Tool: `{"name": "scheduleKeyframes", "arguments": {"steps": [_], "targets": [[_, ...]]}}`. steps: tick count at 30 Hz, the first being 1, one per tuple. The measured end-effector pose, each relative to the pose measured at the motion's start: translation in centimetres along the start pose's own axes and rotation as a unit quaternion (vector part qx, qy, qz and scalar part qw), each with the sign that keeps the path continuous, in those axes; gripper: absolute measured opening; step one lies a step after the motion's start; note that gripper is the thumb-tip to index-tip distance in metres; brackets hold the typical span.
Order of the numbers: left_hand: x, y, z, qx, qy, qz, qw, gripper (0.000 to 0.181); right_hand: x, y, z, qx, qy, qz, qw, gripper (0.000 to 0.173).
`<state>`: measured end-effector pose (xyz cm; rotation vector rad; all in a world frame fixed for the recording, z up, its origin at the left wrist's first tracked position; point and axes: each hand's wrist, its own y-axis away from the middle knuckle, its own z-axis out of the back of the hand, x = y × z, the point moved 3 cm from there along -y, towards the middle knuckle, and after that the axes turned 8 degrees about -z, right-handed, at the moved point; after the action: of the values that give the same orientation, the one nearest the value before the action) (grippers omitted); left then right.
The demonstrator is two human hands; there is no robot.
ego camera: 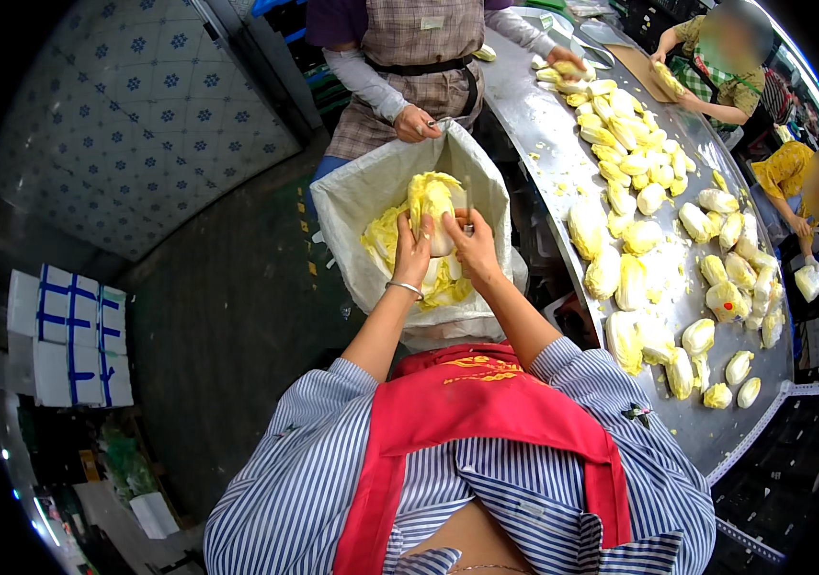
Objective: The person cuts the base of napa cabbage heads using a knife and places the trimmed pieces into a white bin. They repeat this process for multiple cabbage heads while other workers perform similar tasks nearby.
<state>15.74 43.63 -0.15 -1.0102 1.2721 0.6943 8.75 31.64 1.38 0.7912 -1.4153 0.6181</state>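
Note:
A napa cabbage head is held upright over a large white woven sack. My left hand grips its left side, with a metal bangle on the wrist. On the right side, my right hand touches the cabbage with its thumb and also holds a knife, its blade pointing away from me and blurred. Below, inside the sack, lie loose yellow cabbage leaves. To the right, many trimmed cabbages lie on a metal table, some of them in clear wrapping.
Across the sack, a co-worker in a checked apron holds a small tool and reaches to the cabbages. Two other people work beyond the table. White boxes with blue tape are stacked at the left, near a patterned panel.

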Motion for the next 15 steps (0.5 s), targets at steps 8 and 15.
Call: {"name": "scheduleKeyframes", "arguments": {"steps": [8, 15], "targets": [[-3.3, 0.7, -0.6, -0.002, 0.129, 0.057, 0.99, 0.041, 0.7, 0.5, 1.5, 0.109, -0.164, -0.144, 0.97, 0.036], [-4.8, 1.1, -0.4, -0.038, -0.218, -0.077, 0.972, 0.041, -0.1, 0.0, 0.2, 0.01, -0.016, -0.055, 0.998, 0.067]]}}
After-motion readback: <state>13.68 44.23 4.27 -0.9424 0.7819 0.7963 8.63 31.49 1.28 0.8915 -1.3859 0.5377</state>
